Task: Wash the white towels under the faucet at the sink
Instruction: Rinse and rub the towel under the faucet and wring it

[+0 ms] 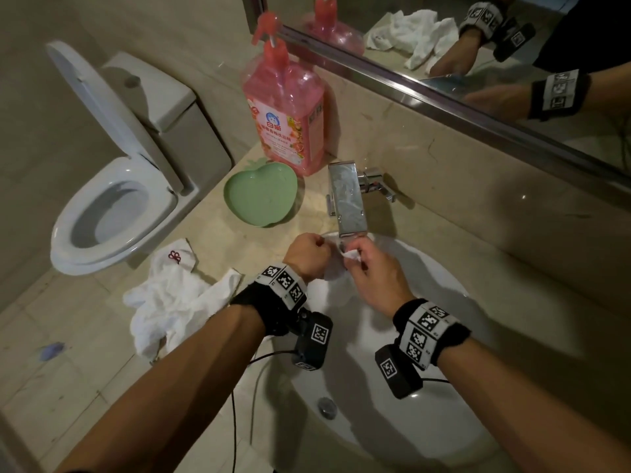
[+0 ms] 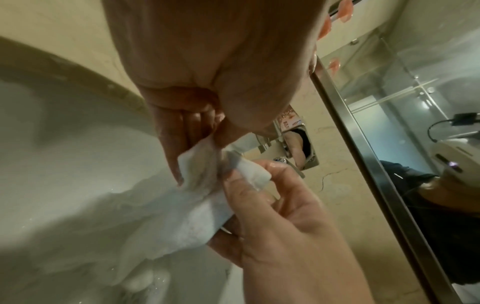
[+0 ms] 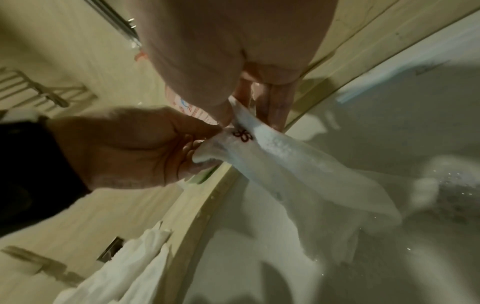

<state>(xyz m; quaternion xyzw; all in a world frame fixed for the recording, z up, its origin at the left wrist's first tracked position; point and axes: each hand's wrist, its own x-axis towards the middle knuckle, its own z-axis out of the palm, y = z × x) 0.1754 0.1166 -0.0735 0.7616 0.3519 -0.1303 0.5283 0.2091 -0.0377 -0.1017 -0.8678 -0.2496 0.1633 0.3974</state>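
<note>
you're holding both forearms out over the white sink (image 1: 444, 421), wrists angled inward so the hands are meeting right under the faucet (image 1: 348, 199) spout. your left hand (image 1: 309, 256) is curled into a loose fist, thumb and fingertips pinching the top edge of the white towel (image 2: 182, 216). your right hand (image 1: 374, 271) is pinching the same edge just beside it, thumb on top and fingers curled under, so both hands are clamped on the cloth. the towel is hanging down from that edge into the basin, its lower part lying against the bowl; a dark red flower mark (image 3: 242, 134) is showing near the pinched edge. a second pile of white towels (image 1: 170, 302) is lying crumpled on the counter left of the sink, well apart from your hands. a green dish (image 1: 261, 199) and a pink soap bottle (image 1: 285, 110) are sitting behind it by the faucet.
</note>
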